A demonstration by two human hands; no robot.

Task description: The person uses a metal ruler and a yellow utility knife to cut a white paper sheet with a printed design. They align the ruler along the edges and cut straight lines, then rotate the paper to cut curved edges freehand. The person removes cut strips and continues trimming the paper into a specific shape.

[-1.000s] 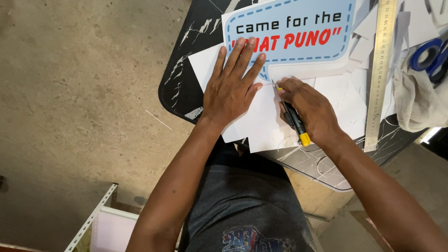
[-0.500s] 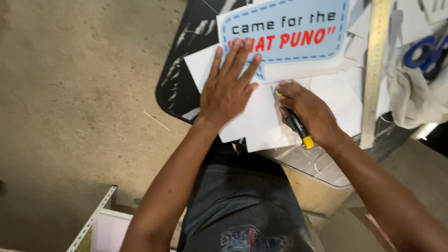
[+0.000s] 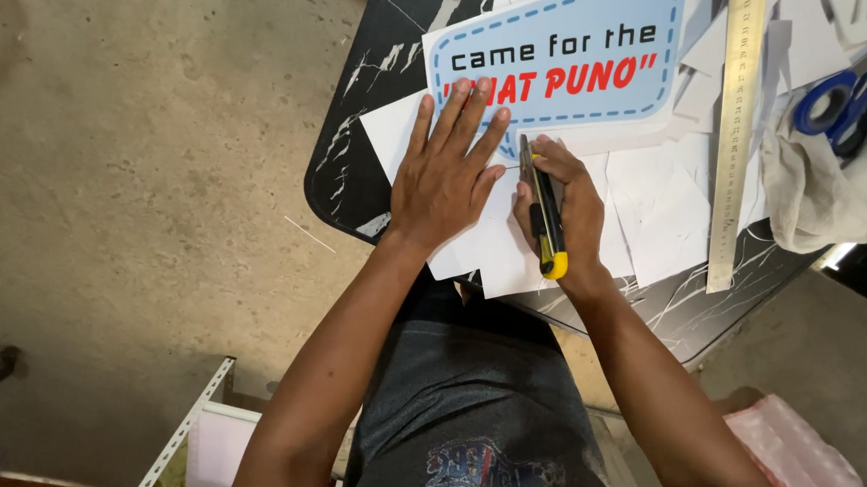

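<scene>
Head view shows your left hand (image 3: 443, 177) pressed flat, fingers spread, on the blue speech-bubble sign (image 3: 565, 61) lying on the bench (image 3: 360, 155). Your right hand (image 3: 560, 205) closes around a yellow-and-black utility knife (image 3: 542, 214), blade tip at the sign's lower edge.

Place: sign-making workshop.
Landmark: black marble-patterned table (image 3: 361, 126).
On the table: blue speech-bubble sign (image 3: 595, 28), white paper offcuts (image 3: 665, 204), steel ruler (image 3: 735, 139), blue-handled scissors (image 3: 842, 99).
Below the table: bare concrete floor (image 3: 138, 166), white metal rack frame (image 3: 187, 427).
</scene>
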